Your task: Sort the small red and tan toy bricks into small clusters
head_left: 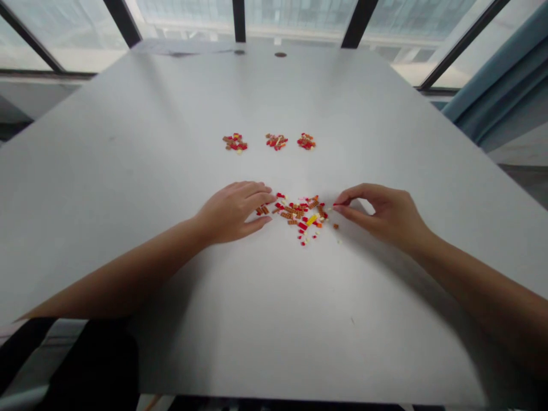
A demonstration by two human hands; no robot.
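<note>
1. Beyond the left hand [231, 212], a left cluster [234, 145] of red and brown pieces is set on the white table [240, 319]. The left hand is laid palm-down, its thumb and fingers parted; nothing is seen gripped by it.
2. Between that thumb and those fingers, a few brown pieces [265, 210] are loosely enclosed. A light, curved guard is judged better here than pressure, by which small parts could be scattered.
3. Between the two hands, the main heap [298, 210] is spread, with a yellow piece [311, 220] lying in its right half. Farther off than either hand, a middle cluster [277, 141] and a right cluster [306, 141] are placed. The heap is probably best worked from its edges, so that neighbours are not dragged along.
4. Just beside the heap's right edge, the right hand [385, 214] is held with thumb and forefinger tips together. Below them, a loose brown piece [336, 226] is left apart and should not be brushed by the palm.
5. Under the left fingers, any further pieces are hidden, and contact cannot be told.
6. Within the heap, shapes are blurred and overlapped; pale bits are nearly lost against the table.
7. At the right fingertips, whether anything is pinched cannot be made out.
</note>
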